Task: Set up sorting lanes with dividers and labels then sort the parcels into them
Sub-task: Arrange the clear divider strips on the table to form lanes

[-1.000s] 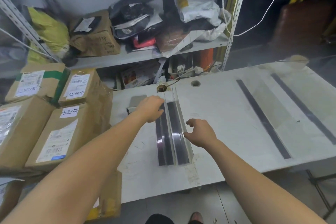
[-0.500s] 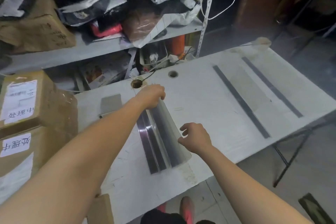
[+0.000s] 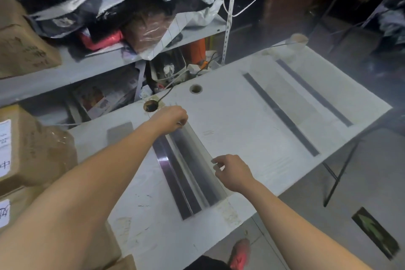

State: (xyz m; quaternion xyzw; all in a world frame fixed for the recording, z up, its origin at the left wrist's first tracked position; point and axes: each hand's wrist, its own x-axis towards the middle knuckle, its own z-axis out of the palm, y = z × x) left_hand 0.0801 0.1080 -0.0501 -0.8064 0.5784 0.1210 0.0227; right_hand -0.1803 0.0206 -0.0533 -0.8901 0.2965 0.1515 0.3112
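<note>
Gripping the far end of a clear, glossy plastic divider (image 3: 197, 166) with the left hand (image 3: 173, 119), fingers curled round its top edge. Held the long, thin sheet tilted on the worktop (image 3: 230, 123), left grip at its 12 o'clock end, length running back toward 5 o'clock. Set the right hand (image 3: 234, 173) at the sheet's 3 o'clock side, grip narrow, thumb and forefinger at the upper edge; could not tell whether pinching or merely touching. Noted a second divider (image 3: 175, 182), dark and mirror-smooth, flat just beside at 9 o'clock. Noted two matt dark strips (image 3: 281, 115), parallel, toward 2 o'clock on the white, scuffed surface. Found brown cardboard boxes (image 3: 32, 149) at 9 o'clock.
</note>
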